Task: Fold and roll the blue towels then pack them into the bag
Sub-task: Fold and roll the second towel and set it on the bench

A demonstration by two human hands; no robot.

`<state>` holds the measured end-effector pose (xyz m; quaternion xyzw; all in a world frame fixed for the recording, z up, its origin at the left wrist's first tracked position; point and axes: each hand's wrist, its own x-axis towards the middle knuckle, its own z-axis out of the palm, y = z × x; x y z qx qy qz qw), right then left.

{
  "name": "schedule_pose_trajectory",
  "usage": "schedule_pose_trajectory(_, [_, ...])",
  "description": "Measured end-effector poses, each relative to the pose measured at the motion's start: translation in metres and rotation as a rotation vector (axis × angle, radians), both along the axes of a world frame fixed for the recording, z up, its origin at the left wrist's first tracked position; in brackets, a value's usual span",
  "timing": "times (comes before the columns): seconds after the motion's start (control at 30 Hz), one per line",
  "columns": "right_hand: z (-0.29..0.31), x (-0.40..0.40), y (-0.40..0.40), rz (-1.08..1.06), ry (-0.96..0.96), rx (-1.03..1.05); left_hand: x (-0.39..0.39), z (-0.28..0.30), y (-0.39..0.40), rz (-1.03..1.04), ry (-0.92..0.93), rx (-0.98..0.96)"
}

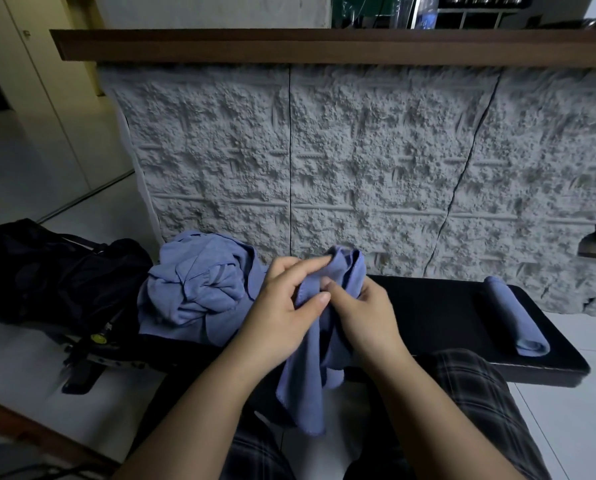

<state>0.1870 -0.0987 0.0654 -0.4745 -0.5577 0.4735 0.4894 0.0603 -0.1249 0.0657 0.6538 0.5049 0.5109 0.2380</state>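
A blue towel [310, 368] hangs crumpled between my two hands above the front edge of the black bench [428, 306]. My left hand [286, 306] pinches its upper edge between thumb and fingers. My right hand [365, 313] grips the cloth just to the right, fingers curled into the folds. A heap of loose blue towels [199, 285] lies on the bench's left part. One rolled blue towel [514, 317] lies at the bench's right end. The black bag [54, 271] sits on the floor left of the heap.
A rough grey stone-faced counter wall [358, 161] with a brown wooden top [289, 46] rises right behind the bench. White tiled floor [566, 410] surrounds it. My knees in checked shorts [480, 393] are below the bench edge.
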Motion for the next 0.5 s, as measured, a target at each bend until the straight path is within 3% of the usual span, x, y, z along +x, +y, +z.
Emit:
schedule_pose_trajectory(0.1, [-0.001, 0.006, 0.004, -0.116, 0.102, -0.049, 0.001, -0.004, -0.002, -0.043, -0.073, -0.138])
schedule_pose_trajectory(0.3, [0.000, 0.022, 0.012, -0.186, 0.213, -0.093, 0.000, -0.013, -0.009, -0.083, 0.169, -0.331])
schedule_pose_trajectory(0.37, [-0.001, 0.024, 0.013, -0.203, 0.215, -0.082, -0.002, -0.017, -0.008, -0.054, 0.227, -0.355])
schedule_pose_trajectory(0.5, [-0.005, 0.031, 0.013, -0.212, 0.203, -0.133, -0.001, -0.009, -0.005, 0.158, 0.091, -0.251])
